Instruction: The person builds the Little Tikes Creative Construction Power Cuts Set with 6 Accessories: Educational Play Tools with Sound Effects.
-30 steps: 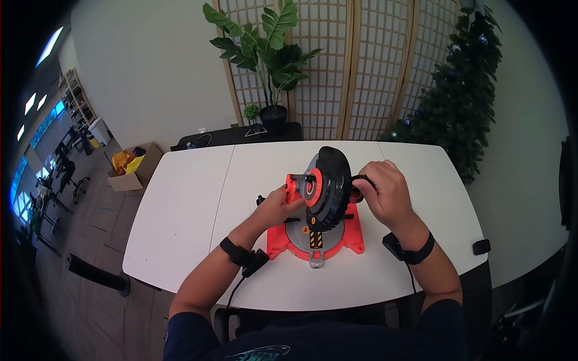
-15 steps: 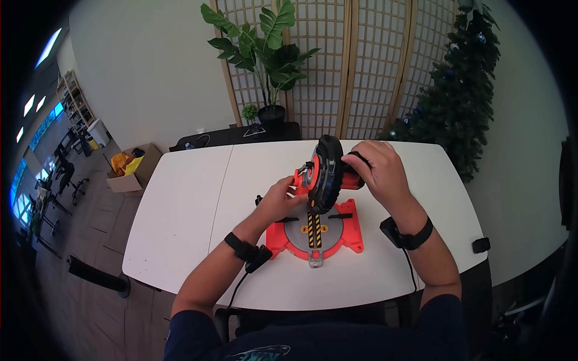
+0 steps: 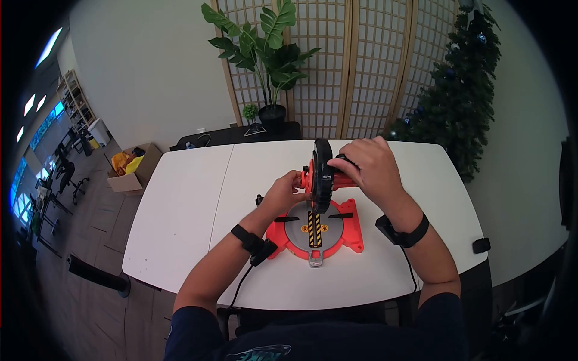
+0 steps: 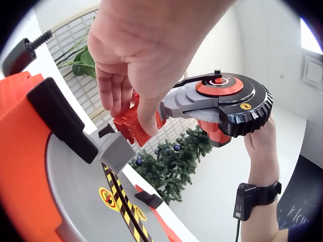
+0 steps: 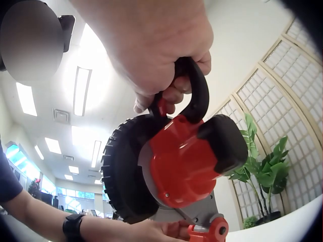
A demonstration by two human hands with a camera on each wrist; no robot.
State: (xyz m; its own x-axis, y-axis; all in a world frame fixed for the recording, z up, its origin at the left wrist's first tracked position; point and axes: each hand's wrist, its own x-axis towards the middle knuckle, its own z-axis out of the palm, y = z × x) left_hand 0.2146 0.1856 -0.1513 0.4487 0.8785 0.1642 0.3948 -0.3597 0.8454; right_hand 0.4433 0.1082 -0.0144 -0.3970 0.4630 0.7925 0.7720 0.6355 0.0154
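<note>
A red, black and grey miter saw stands on the white table, its saw head (image 3: 323, 177) raised over the red base (image 3: 353, 231). The grey turntable (image 3: 293, 230) has a yellow-and-black striped slot. My right hand (image 3: 372, 165) grips the black loop handle (image 5: 200, 96) above the red motor housing (image 5: 181, 161). At the rear, my left hand (image 3: 282, 194) holds the red hinge block (image 4: 132, 125), thumb on one side and fingers on the other. A toothed grey blade (image 4: 206, 115) shows beneath the black guard (image 4: 247, 118).
Two black clamps lie across the turntable, one being the right-hand clamp (image 3: 341, 215). A black knob (image 3: 259, 200) sticks out behind the base. At the table's right edge lies a small black object (image 3: 481, 245). A cardboard box (image 3: 142, 171) stands left of the white table (image 3: 180, 222).
The saw head has swung up and back, uncovering the striped slot, and now stands more edge-on. My right hand moved up and left with the handle; my left hand stayed at the hinge.
</note>
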